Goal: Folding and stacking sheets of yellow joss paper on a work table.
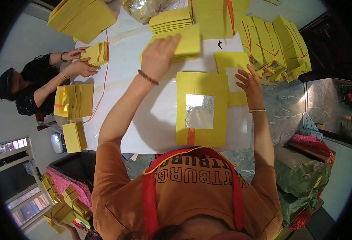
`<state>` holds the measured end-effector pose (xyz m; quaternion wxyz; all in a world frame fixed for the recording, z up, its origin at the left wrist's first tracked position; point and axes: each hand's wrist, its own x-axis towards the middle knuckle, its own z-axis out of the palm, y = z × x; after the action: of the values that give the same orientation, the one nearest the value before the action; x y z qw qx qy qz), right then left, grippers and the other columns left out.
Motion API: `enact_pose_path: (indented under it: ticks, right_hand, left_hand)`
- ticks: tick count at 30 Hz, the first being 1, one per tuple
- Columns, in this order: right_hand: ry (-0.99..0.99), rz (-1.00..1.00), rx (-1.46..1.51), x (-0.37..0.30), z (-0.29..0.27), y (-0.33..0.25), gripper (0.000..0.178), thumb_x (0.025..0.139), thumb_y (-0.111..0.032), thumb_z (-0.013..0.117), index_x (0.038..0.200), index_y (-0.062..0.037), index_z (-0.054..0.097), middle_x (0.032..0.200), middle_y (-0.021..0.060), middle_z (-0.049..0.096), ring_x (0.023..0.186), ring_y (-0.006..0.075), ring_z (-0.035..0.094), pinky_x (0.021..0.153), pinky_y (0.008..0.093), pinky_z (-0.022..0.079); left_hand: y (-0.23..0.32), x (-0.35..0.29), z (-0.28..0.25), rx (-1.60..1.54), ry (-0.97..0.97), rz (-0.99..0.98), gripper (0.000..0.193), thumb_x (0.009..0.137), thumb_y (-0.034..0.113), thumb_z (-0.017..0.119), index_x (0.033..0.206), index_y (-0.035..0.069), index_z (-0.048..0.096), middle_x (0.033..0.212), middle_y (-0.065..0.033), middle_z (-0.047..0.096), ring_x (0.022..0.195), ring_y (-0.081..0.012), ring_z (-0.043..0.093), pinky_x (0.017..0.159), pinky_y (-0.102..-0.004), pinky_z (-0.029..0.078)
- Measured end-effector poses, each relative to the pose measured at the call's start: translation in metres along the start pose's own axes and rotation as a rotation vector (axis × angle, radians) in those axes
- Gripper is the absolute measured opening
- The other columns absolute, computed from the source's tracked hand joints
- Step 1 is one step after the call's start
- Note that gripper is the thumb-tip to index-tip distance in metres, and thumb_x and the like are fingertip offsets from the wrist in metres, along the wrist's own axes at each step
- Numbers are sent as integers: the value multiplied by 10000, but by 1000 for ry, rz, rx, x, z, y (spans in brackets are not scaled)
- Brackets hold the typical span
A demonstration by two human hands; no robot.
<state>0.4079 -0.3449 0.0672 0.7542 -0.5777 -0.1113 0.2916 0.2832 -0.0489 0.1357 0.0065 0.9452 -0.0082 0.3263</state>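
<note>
My left hand reaches to the far middle of the table, its fingers together and curled over folded yellow paper on a low pile. How many layers it grips is hidden. My right hand has its fingers apart over the right edge of a yellow sheet with a pale square; I cannot tell whether the fingertips touch it. Between my arms, close to my body, lies another yellow sheet. It bears a silver foil square and an orange strip.
Yellow paper stacks stand at the far side, and tied bundles fill the far right. At the left, a co-worker's hands hold a yellow stack. A red string trails along the white table.
</note>
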Motion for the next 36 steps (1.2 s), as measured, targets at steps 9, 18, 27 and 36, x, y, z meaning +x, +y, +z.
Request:
enact_pose_path:
  ticks: [9,18,27,36]
  right_hand:
    - [-77,17,-192,23,27,9,357,925,-197,484,1268,-99,465,1117,50,583,1015,149,558,823,274,448]
    - [-252,145,-424,71,38,13,339,912,-183,506,1235,-84,498,1084,29,591,962,115,551,858,277,422]
    - [-577,-619,-1209,132,62,37,385,872,-75,457,1247,-153,495,1333,14,428,1230,187,390,942,395,373]
    - [-720,-238,-1634,138,82,20,410,860,-54,433,1231,-212,508,1317,13,453,1185,217,443,944,389,384]
  left_hand:
    - [-51,-26,119,114,-163,46,451,732,107,563,1180,131,516,1026,-20,577,825,-204,534,676,-332,438]
    - [-55,-27,125,34,-333,10,451,774,218,573,1209,128,491,1070,-47,545,923,-240,504,761,-369,410]
    - [-41,-43,127,-1,-402,50,555,826,417,556,1317,204,410,1240,-142,433,1084,-319,407,897,-429,338]
    - [-34,-47,131,102,-402,56,606,809,379,582,1346,216,353,1255,-132,410,1094,-312,394,883,-426,345]
